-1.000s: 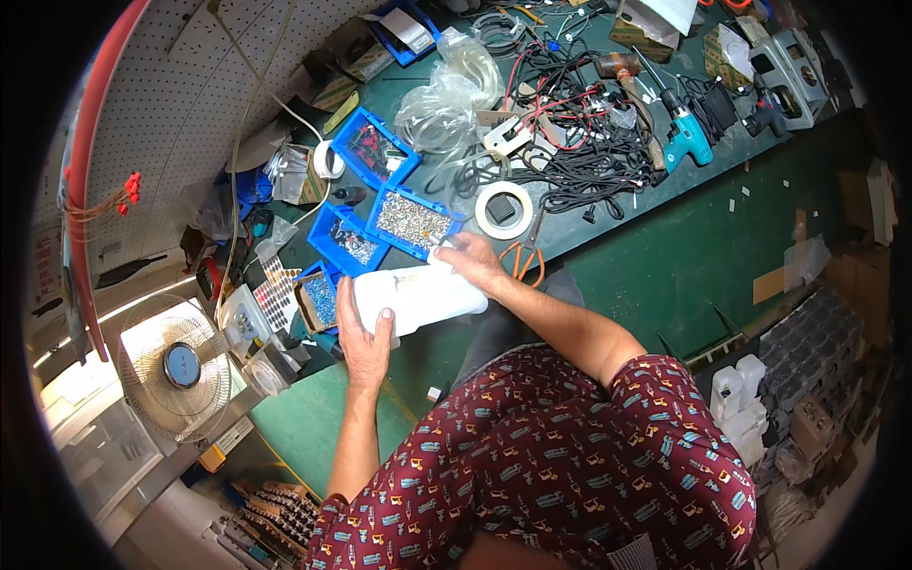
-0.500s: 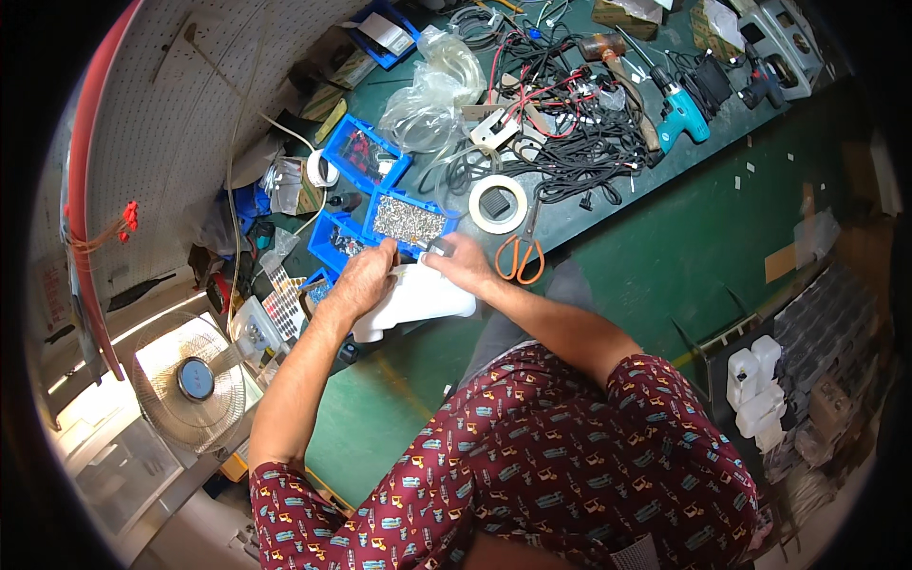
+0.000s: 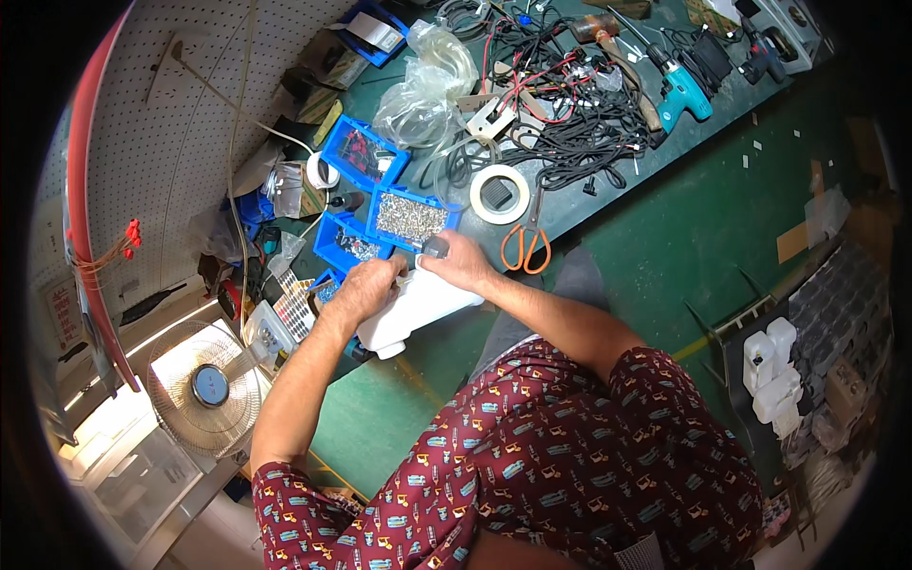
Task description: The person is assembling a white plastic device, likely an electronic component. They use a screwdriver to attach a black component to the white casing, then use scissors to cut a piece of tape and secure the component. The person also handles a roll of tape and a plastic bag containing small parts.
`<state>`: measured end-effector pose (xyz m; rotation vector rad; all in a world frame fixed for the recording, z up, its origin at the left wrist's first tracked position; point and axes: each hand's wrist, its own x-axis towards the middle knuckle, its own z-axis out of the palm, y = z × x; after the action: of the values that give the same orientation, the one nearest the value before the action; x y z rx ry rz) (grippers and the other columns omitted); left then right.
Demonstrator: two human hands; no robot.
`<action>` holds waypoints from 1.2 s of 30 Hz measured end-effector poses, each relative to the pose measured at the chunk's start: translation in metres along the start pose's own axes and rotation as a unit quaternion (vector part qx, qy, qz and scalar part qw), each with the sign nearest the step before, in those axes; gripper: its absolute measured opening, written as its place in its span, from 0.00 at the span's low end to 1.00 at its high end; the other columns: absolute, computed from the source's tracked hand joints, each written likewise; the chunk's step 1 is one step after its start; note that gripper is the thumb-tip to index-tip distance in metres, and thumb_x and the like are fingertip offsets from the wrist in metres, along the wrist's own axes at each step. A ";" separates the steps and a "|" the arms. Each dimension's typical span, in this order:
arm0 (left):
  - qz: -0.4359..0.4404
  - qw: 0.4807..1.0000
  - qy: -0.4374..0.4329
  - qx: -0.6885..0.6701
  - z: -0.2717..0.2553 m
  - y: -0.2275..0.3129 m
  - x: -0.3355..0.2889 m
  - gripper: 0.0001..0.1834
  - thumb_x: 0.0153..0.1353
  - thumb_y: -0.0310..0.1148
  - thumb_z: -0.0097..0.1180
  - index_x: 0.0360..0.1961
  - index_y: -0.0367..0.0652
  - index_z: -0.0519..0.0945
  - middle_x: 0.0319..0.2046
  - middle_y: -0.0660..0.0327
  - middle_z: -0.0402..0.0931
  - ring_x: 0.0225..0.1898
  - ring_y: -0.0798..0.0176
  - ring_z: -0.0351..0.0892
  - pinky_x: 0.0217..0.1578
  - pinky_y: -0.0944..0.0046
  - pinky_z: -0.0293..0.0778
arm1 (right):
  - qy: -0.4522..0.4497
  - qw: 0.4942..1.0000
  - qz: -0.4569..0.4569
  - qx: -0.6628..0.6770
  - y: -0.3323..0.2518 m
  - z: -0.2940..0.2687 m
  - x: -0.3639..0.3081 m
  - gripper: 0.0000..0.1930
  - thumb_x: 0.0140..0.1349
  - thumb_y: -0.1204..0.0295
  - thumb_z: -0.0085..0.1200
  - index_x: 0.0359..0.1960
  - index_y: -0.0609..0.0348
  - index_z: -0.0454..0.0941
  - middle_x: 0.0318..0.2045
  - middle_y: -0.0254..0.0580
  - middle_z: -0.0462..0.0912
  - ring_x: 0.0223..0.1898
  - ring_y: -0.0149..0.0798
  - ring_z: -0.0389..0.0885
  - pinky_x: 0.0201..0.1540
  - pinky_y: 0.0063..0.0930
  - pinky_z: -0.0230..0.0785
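A smooth white plastic tank (image 3: 418,309), with a short stub at its lower end, lies at the bench edge between my hands. My left hand (image 3: 369,288) is closed at the tank's left side, its fingers curled over the upper edge. At the tank's upper right my right hand (image 3: 458,262) is closed around a small dark, rounded piece (image 3: 435,248); its lower part is hidden, so I cannot tell whether it is joined to the tank. Just beyond the hands sits a blue bin of small metal screws (image 3: 408,218). Beside it is another blue bin with small parts (image 3: 344,243).
Orange-handled scissors (image 3: 525,249) and a tape roll (image 3: 499,195) lie right of the bins. Farther back are tangled black cables (image 3: 579,157), a clear plastic bag (image 3: 432,90), a hammer (image 3: 608,43) and a teal power driver (image 3: 684,100). A fan (image 3: 209,385) stands at left.
The tank has tilted slightly, its stub end lower and more in sight. My right hand has shifted a little, still with the dark piece. The whole view has also shifted slightly.
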<state>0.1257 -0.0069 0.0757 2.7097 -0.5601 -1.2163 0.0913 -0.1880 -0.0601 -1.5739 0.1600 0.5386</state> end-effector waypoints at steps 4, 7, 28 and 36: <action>-0.032 0.999 -0.036 0.020 -0.005 0.007 0.004 0.10 0.53 0.23 0.62 0.38 0.40 0.80 0.33 0.47 0.84 0.41 0.42 0.84 0.43 0.46 0.79 | -0.002 1.000 0.006 0.002 -0.002 -0.003 -0.001 0.28 0.48 0.53 0.68 0.41 0.68 0.81 0.31 0.56 0.86 0.38 0.55 0.87 0.46 0.44 0.77; -0.023 0.999 -0.035 0.004 -0.004 0.006 0.003 0.14 0.53 0.22 0.62 0.42 0.41 0.79 0.34 0.47 0.84 0.42 0.42 0.84 0.43 0.46 0.79 | 0.003 1.000 0.005 0.007 -0.002 -0.003 -0.002 0.28 0.48 0.53 0.68 0.40 0.68 0.81 0.32 0.56 0.87 0.38 0.55 0.87 0.46 0.43 0.77; -0.029 1.000 -0.003 -0.008 0.000 0.010 -0.001 0.19 0.52 0.24 0.62 0.47 0.42 0.79 0.32 0.49 0.85 0.40 0.44 0.85 0.41 0.47 0.80 | -0.007 1.000 0.000 0.020 0.006 -0.005 -0.002 0.30 0.49 0.52 0.68 0.43 0.68 0.81 0.35 0.58 0.87 0.41 0.54 0.87 0.48 0.42 0.77; -0.028 0.999 -0.024 -0.004 0.004 0.004 0.001 0.14 0.52 0.25 0.62 0.43 0.41 0.81 0.33 0.49 0.84 0.40 0.43 0.85 0.41 0.48 0.80 | -0.011 1.000 0.008 0.017 0.004 -0.005 -0.003 0.30 0.49 0.53 0.68 0.44 0.69 0.81 0.36 0.58 0.87 0.41 0.54 0.87 0.48 0.42 0.77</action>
<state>0.1222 -0.0109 0.0737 2.7129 -0.4868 -1.2965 0.0886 -0.1942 -0.0631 -1.5347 0.1629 0.5631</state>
